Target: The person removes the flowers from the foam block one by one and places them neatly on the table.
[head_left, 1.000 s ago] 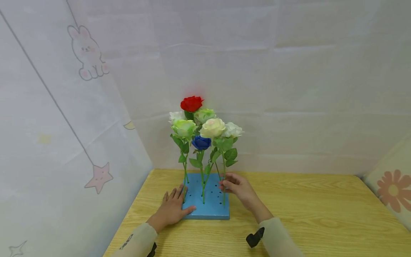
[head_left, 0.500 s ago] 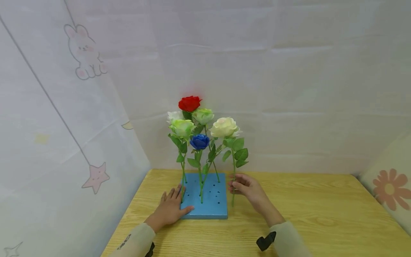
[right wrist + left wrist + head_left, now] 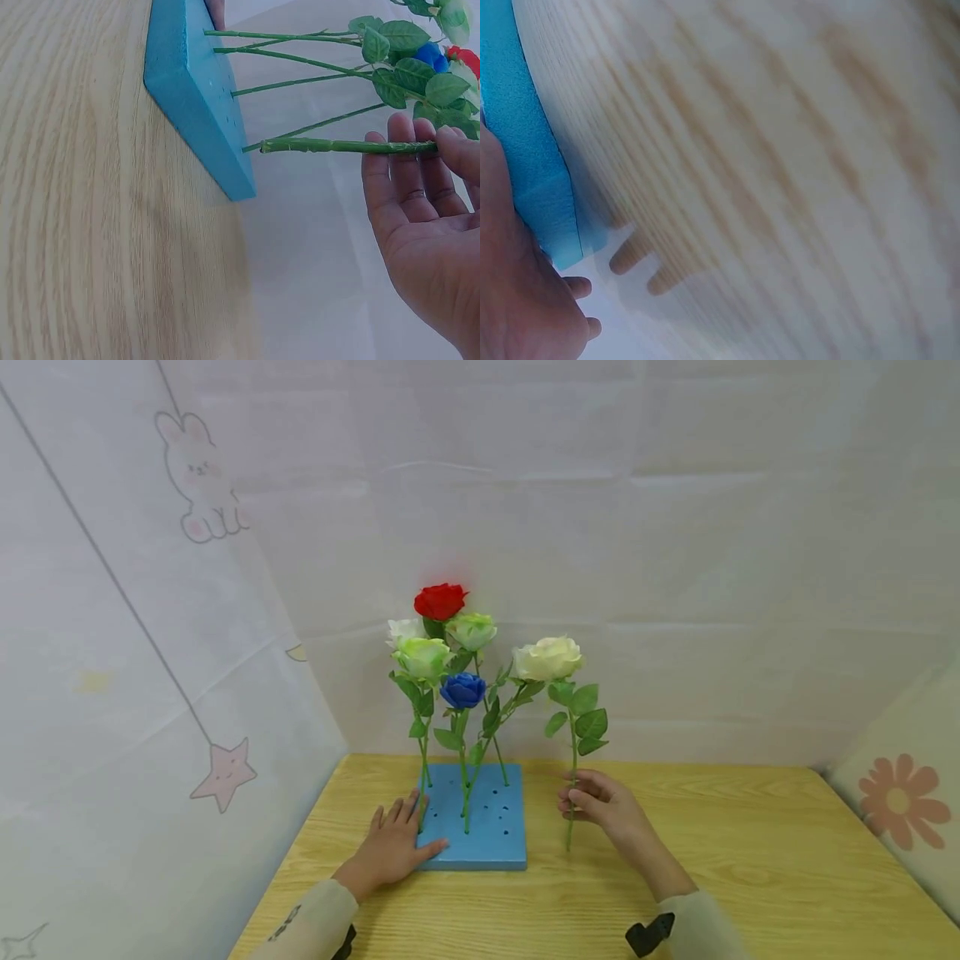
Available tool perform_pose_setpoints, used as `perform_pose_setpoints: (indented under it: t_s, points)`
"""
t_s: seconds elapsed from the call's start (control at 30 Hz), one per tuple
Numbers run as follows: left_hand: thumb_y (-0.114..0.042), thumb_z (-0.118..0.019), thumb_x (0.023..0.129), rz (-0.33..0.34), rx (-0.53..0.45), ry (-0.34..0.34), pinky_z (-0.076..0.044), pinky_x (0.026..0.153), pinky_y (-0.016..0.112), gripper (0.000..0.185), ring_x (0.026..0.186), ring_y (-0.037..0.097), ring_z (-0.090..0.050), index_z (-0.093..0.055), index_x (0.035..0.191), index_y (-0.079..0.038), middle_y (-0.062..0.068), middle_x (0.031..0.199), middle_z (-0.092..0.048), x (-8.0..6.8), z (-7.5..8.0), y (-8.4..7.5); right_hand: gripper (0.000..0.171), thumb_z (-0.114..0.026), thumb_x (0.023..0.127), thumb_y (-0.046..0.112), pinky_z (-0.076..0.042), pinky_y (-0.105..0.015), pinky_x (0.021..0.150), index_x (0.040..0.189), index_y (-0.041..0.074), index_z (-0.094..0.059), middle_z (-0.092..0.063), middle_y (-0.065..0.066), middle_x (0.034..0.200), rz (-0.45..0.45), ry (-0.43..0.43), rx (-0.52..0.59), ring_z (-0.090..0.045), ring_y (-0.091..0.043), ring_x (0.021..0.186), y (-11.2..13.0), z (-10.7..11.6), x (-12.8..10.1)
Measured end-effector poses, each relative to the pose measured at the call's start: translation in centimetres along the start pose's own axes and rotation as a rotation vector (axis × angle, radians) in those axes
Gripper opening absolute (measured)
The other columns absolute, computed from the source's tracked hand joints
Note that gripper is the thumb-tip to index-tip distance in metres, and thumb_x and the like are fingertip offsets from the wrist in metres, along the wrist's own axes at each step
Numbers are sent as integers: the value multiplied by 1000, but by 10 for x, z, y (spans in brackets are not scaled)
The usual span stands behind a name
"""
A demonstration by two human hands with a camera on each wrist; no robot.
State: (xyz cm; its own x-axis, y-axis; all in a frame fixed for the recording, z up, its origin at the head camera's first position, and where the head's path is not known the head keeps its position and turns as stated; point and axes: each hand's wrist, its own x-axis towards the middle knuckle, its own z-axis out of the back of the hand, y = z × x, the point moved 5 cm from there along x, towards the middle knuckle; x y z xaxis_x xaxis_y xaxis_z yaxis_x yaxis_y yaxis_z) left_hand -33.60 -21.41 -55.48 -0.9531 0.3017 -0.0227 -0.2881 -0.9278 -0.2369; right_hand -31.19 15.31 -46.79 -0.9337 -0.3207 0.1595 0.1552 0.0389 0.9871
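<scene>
A blue foam block (image 3: 487, 843) with holes lies on the wooden table (image 3: 750, 860) and holds several artificial roses: red (image 3: 439, 601), blue (image 3: 462, 690) and pale green (image 3: 422, 657). My left hand (image 3: 393, 847) rests flat with straight fingers on the block's left edge (image 3: 532, 157). My right hand (image 3: 600, 802) pinches the green stem (image 3: 337, 145) of a cream rose (image 3: 547, 658), held upright just right of the block, its lower end clear of the foam (image 3: 195, 82).
White fabric walls with a rabbit (image 3: 198, 477) and a star (image 3: 225, 772) print close in the left and back. A flowered cushion (image 3: 900, 802) sits at the right edge.
My right hand has lifted the cream rose out of the block's right side and carried it to the right. The left hand stays on the block.
</scene>
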Motion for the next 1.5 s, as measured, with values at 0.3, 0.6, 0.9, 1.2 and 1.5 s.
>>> perform_pose_setpoints:
  t_s: [0.3,0.6,0.9,1.2,1.5]
  points:
    - [-75,-41,96,-25,0,-39,-9,115,73,94,150,48,-20,-23,163,-12,16,169,-13,-2,2,-3,47,-63,102,23,-57,-49,91,142,0,-53,-69,-13,114,-17,-17,-29,-71,-25,102,-2,20,-17]
    - [-75,-41,96,-21,-4,-35,-8,115,73,94,151,47,-20,-24,163,-11,15,169,-12,-2,4,-2,51,-62,103,24,-57,-47,91,145,-1,-49,-69,-12,116,-56,-21,-44,-70,-25,103,-3,37,-34]
    - [-76,-39,95,-32,-6,-48,-7,114,74,96,150,48,-20,-20,164,-12,16,169,-11,-2,0,1,54,-63,102,24,-57,-48,91,148,1,-46,-69,-11,115,-136,-59,-35,-70,-24,101,-7,45,-49]
    - [-76,-40,95,-8,7,-27,-8,116,72,95,152,45,-18,-21,164,-13,13,170,-10,-3,2,-2,60,-63,102,27,-56,-48,92,151,1,-42,-67,-13,116,-182,-51,-20,-69,-26,102,-16,47,-62]
    - [-77,-39,95,-11,11,-38,-9,116,71,95,152,45,-19,-21,163,-13,12,170,-9,-2,4,-3,61,-63,102,25,-54,-54,96,151,-1,-39,-64,-19,118,-209,-20,20,-69,-26,101,-28,43,-70]
